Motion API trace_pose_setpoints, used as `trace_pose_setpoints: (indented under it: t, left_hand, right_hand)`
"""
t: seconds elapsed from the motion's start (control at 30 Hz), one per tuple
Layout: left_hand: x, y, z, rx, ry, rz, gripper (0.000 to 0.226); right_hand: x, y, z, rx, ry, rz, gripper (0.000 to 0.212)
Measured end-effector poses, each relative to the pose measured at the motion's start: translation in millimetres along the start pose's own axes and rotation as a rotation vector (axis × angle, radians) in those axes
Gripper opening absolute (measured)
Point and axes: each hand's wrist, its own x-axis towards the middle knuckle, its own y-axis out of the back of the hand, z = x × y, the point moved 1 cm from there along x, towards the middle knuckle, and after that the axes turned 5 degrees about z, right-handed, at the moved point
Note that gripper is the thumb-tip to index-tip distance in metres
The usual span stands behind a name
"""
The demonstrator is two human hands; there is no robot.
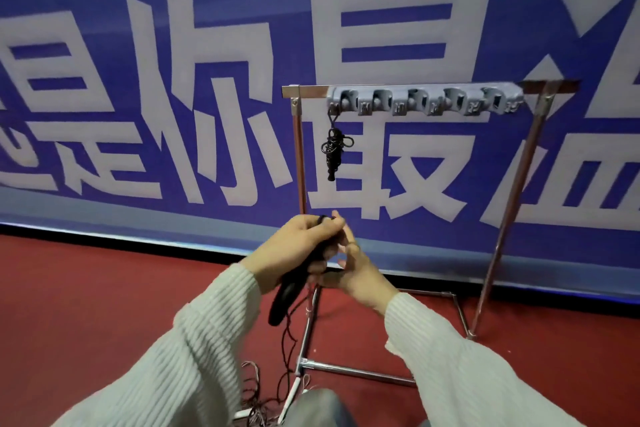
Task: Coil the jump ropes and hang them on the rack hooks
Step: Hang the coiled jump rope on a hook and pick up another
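Observation:
A metal rack (299,156) stands before a blue banner, with a grey strip of hooks (424,101) along its top bar. One coiled black jump rope (333,149) hangs from the leftmost hook. My left hand (298,246) grips the black handles of a second jump rope (287,295) in front of the rack; its thin cord trails down to the floor. My right hand (353,267) is pressed against the left one, fingers bent at the cord near the handles; whether it pinches the cord is hard to tell.
Loose tangled cords and white handles (263,402) lie on the red floor by my knee. The rack's chrome base bars (353,371) spread across the floor. The blue banner (173,97) with large white characters fills the background.

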Motion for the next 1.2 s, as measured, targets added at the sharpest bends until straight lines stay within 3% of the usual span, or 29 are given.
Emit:
trace_pose_setpoints:
  t: [0.1,0.17,0.27,0.43,0.5,0.57,0.6,0.7,0.8,0.83,0.93,1.0,1.07,1.1,1.2]
  left_hand:
    - [-22,-13,43,0.086,-0.149,-0.204,0.018]
    - [-31,-11,74,0.121,-0.294,-0.155,0.018]
    - [-38,16,119,0.032,-0.577,0.116,0.02]
    - [-61,94,174,-0.221,-0.989,0.581,0.013]
    - [-64,131,178,-0.106,-1.037,0.781,0.017]
    - [-59,155,166,0.118,-0.888,0.903,0.021]
    - [-54,157,155,0.241,-0.763,0.859,0.019]
    - [-36,133,105,0.48,-0.368,0.529,0.016]
    - [-26,91,66,0.616,-0.2,0.2,0.021]
    - [-23,78,57,0.689,-0.169,0.115,0.02]
    - [-16,43,43,0.824,-0.129,-0.1,0.02]
    - [-15,24,40,0.925,-0.148,-0.22,0.018]
    - [-17,9,40,0.973,-0.154,-0.332,0.016]
    - [-18,2,39,0.974,-0.152,-0.373,0.016]
    - [-23,-7,38,0.932,-0.17,-0.385,0.026]
  right_hand:
    - [-3,-8,-24,-0.054,0.055,-0.096,0.018]
    - [-4,-8,-38,-0.031,0.075,-0.002,0.014]
    - [-3,6,-38,0.054,-0.003,0.104,0.031]
    - [-4,58,10,-0.26,-0.151,0.358,0.03]
    - [-11,81,33,-0.332,-0.232,0.511,0.032]
    - [-14,98,50,-0.308,-0.262,0.606,0.038]
    - [-15,102,53,-0.301,-0.257,0.611,0.04]
    - [-12,106,58,-0.361,-0.247,0.462,0.037]
    - [-13,103,55,-0.505,-0.28,0.256,0.013]
    - [-15,100,53,-0.549,-0.316,0.159,0.019]
    - [-22,85,38,-0.611,-0.283,-0.059,0.084]
    - [-29,66,22,-0.451,-0.141,-0.129,0.103]
    - [-38,44,4,-0.301,-0.01,-0.187,0.11]
    - [-41,34,-3,-0.24,0.047,-0.214,0.103]
    - [-56,13,-27,0.044,0.105,-0.238,0.05]
